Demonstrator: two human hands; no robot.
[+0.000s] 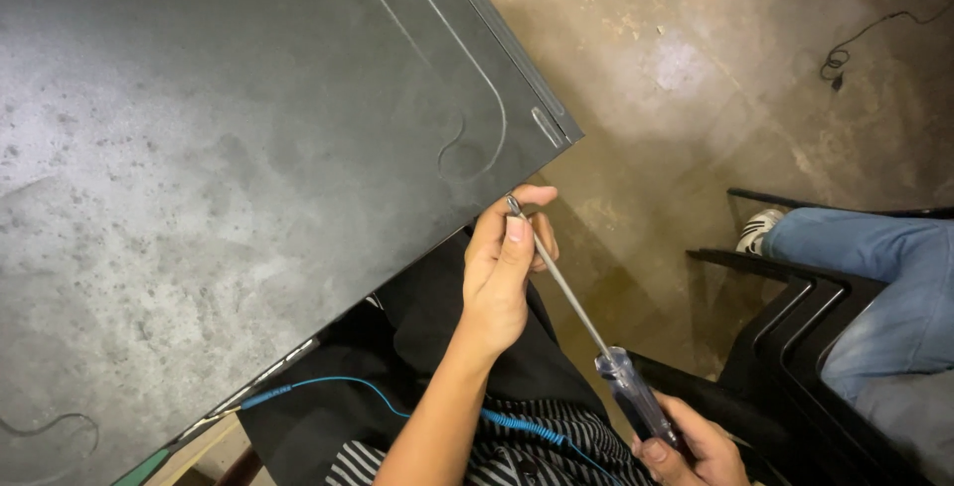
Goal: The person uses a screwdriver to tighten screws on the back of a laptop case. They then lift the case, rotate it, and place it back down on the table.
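Left hand (502, 277) raised at the edge of a dark metal panel (248, 148); grip pinched w/ thumb and fingers round the tip end of a screwdriver (586, 322), just below the panel's corner. Right hand (691, 446) at bottom of view, grip wrapped tight on the clear blue-tinted handle. Shaft runs diagonal between the two hands, tip up-left, handle down-right. Tip sits near the panel edge; contact w/ panel cannot be told. Panel surface scuffed, dusty, w/ pressed curved lines. Blue coiled cord (517, 424) crosses the lap below left forearm. Another person's leg in jeans (874, 277) at right, on black plastic chair (795, 347). Concrete floor (696, 79) stained.
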